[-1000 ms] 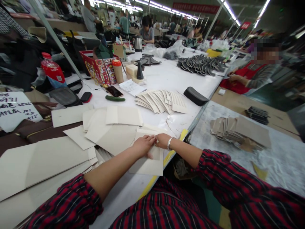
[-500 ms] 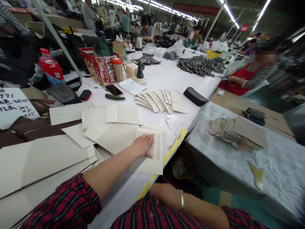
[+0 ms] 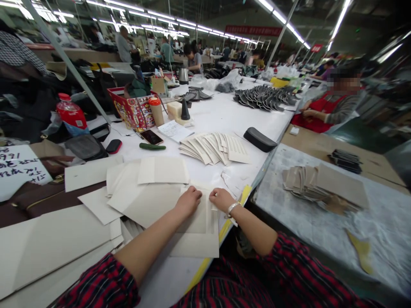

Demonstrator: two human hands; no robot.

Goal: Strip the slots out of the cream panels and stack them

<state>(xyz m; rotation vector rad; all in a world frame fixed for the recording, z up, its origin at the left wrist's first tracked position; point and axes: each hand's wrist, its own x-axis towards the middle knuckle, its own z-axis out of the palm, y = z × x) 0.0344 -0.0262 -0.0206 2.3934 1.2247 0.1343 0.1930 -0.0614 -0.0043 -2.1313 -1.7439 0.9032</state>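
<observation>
Side by side over a cream card piece [image 3: 195, 246] at the front edge of the white table, both my hands have their fingers closed. My left hand [image 3: 189, 202] pinches at the upper part of a thin cream sheet lying on that card. Just to its right, my right hand [image 3: 222, 199], with a silvery bracelet at the wrist, pinches the sheet's upper right edge. The fingertips partly hide what they grip. Overlapping cream card pieces [image 3: 144, 203] lie left of my hands, and a fanned row of cream pieces [image 3: 213, 147] lies beyond them.
Large cream boards [image 3: 58, 244] lie at the left. Farther back are a cucumber [image 3: 152, 146], a phone [image 3: 151, 137], a black case [image 3: 260, 139] and a lidded cup [image 3: 156, 112]. A side table [image 3: 324, 239] at right holds stacked card pieces. A co-worker in a red apron [image 3: 324, 112] sits beyond.
My right hand has come up from my lap to the card. My left hand, flat on the card before, now has its fingers drawn together near the card's upper part. The view has tilted up slightly.
</observation>
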